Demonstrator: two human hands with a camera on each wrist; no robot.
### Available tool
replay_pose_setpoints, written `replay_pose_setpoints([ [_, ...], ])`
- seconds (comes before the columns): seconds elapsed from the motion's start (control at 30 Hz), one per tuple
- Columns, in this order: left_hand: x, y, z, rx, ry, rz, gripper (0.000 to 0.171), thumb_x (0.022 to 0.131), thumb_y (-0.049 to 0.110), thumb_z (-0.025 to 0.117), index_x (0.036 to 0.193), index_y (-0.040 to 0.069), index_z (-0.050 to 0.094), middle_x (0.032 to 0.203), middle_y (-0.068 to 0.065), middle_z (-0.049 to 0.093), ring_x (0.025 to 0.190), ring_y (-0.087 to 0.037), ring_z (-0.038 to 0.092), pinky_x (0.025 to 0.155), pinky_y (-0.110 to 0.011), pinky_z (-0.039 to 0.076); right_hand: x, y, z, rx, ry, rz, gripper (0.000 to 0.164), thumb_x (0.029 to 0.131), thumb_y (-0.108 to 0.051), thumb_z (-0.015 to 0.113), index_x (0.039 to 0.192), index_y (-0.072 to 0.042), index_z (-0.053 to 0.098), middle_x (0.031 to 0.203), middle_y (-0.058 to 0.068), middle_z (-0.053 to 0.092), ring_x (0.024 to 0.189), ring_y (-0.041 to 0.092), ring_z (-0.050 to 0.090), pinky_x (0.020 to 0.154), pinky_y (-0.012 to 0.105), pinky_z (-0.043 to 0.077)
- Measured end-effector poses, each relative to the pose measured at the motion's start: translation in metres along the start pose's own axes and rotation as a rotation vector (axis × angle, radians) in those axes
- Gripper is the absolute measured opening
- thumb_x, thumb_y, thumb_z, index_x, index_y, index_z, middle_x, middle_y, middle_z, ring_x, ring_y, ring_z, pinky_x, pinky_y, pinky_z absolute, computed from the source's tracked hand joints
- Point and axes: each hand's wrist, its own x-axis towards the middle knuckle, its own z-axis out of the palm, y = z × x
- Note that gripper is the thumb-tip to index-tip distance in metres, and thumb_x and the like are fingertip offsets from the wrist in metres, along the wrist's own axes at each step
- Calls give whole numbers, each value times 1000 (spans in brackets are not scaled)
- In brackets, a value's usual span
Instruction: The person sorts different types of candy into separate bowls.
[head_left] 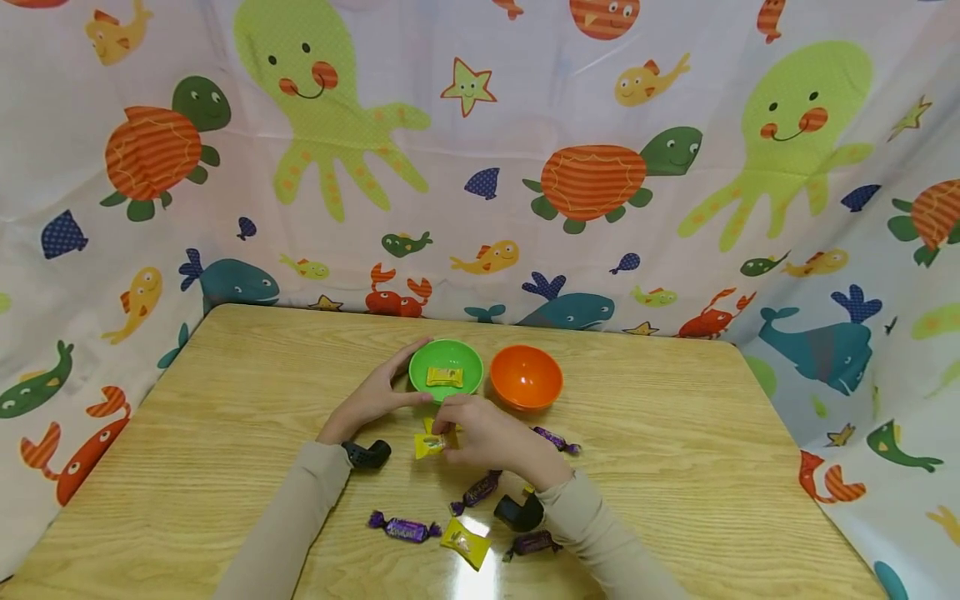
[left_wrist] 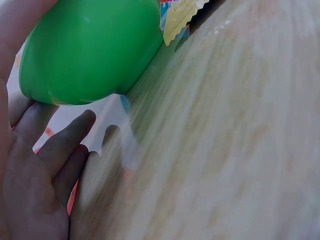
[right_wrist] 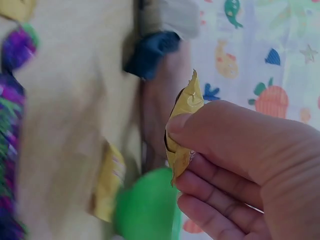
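My left hand (head_left: 377,397) holds the green bowl (head_left: 468,385), with its thumb at the near side and its fingers round the left side. A yellow-wrapped candy (head_left: 445,377) lies inside. The left wrist view shows the bowl's outer wall (left_wrist: 95,55) between thumb and fingers. Just in front of the bowl, my right hand (head_left: 495,437) pinches another yellow-wrapped candy (right_wrist: 186,115) between thumb and fingers. Below it on the table is one more yellow candy (right_wrist: 110,182), partly hidden by the right hand in the head view.
An orange bowl (head_left: 527,378) stands right of the green one. Several purple-wrapped candies (head_left: 405,529) and a yellow candy (head_left: 467,543) lie on the wooden table (head_left: 675,467) nearer me. A curtain (head_left: 480,167) printed with sea animals hangs behind and at both sides.
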Motion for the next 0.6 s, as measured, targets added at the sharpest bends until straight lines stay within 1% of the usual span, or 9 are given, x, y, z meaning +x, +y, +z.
replay_pose_setpoints([
  [0.07, 3, -9, 0, 10, 1, -1, 90, 88, 15, 78, 159, 20, 24, 162, -1, 25, 148, -27, 22, 118, -57, 14, 1, 0, -9, 16, 22, 3, 19, 82, -6, 79, 99, -8, 73, 97, 0, 65, 85, 12, 59, 79, 19, 51],
  [0.2, 9, -28, -1, 14, 0, 12, 91, 88, 17, 78, 160, 22, 22, 163, -1, 23, 148, -27, 22, 118, -57, 14, 6, 5, -25, 44, 80, -42, 17, 81, -3, 78, 96, -5, 72, 95, 3, 66, 84, 16, 60, 78, 25, 54],
  [0.27, 9, -30, -1, 3, -2, 28, 91, 88, 17, 78, 160, 24, 22, 163, 0, 23, 148, -26, 22, 118, -56, 15, 9, 9, -32, 57, 101, -45, 16, 81, -2, 77, 96, -4, 71, 94, 4, 66, 84, 18, 61, 78, 29, 55],
  [0.37, 9, -30, -2, -17, -6, 46, 90, 88, 19, 78, 159, 25, 23, 162, 1, 24, 147, -25, 24, 117, -55, 18, 14, 18, -41, 60, 110, 5, 17, 83, -4, 77, 98, -4, 71, 94, 4, 67, 85, 18, 62, 79, 33, 55],
  [0.43, 9, -30, -2, -16, -5, 47, 90, 87, 23, 79, 159, 26, 24, 162, 3, 25, 147, -24, 25, 117, -55, 18, 19, 25, -43, 57, 112, 47, 18, 84, -6, 77, 100, -4, 71, 94, 3, 68, 86, 18, 62, 81, 36, 55],
  [0.53, 8, -30, -2, -5, 0, 47, 92, 86, 29, 80, 159, 27, 25, 161, 5, 27, 147, -23, 26, 117, -56, 17, 27, 37, -43, 54, 117, 99, 18, 83, -6, 77, 100, -3, 71, 93, 4, 68, 86, 18, 62, 83, 38, 55],
  [0.6, 8, -30, -2, -2, 3, 43, 91, 85, 32, 81, 158, 28, 26, 160, 7, 28, 147, -22, 25, 118, -56, 16, 33, 45, -40, 48, 115, 128, 18, 82, -4, 77, 99, -2, 71, 91, 4, 68, 85, 18, 61, 83, 37, 55],
])
